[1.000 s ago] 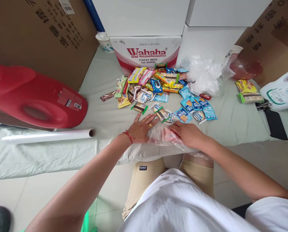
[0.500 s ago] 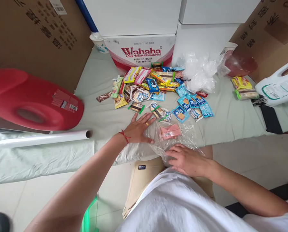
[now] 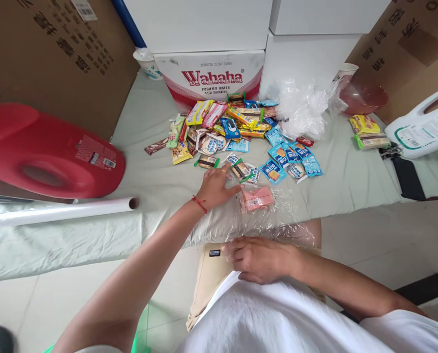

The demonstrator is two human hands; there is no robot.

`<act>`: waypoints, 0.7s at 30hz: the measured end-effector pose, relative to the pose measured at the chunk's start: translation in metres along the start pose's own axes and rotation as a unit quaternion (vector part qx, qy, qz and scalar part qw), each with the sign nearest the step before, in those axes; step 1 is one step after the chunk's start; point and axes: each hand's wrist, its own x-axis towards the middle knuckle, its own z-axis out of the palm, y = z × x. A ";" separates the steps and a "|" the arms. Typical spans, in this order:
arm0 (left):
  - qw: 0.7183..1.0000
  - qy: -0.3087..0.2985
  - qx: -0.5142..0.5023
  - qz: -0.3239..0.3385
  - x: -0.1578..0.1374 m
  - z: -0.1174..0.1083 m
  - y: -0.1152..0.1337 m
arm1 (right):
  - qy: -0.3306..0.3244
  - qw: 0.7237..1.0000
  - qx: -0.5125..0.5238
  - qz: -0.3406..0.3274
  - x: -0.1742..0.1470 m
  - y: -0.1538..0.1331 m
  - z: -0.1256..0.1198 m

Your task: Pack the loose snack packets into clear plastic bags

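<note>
The person wears a loose, softly creased white shirt at the bottom centre of the frame, with a short sleeve at lower right. Tan shorts bear a small dark rectangular label. A thin red cord bracelet circles the left wrist.

Light here's bright, soft, even; can't tell the source. Faint shadows under the wrapped snacks beyond the left hand. Hard little glints on the clear film just past the right hand; bunched plastic bags farther out go near white. Wide-lens stretch on the red jug, far left of both hands. Lettering on the water box reads clean.
</note>
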 end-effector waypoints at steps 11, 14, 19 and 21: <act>0.996 -0.001 -0.076 0.052 -0.016 -0.006 0.011 | 0.191 0.966 -0.051 0.166 -0.011 0.013 0.013; 0.993 -0.032 -0.087 0.075 -0.030 -0.015 0.010 | 0.186 0.970 -0.043 0.151 -0.012 0.017 0.020; 0.986 -0.056 -0.113 0.110 -0.048 -0.023 0.010 | 0.182 0.972 -0.025 0.145 -0.009 0.019 0.023; 0.986 -0.068 -0.127 0.089 -0.051 -0.022 0.007 | 0.191 0.972 -0.011 0.135 -0.009 0.016 0.020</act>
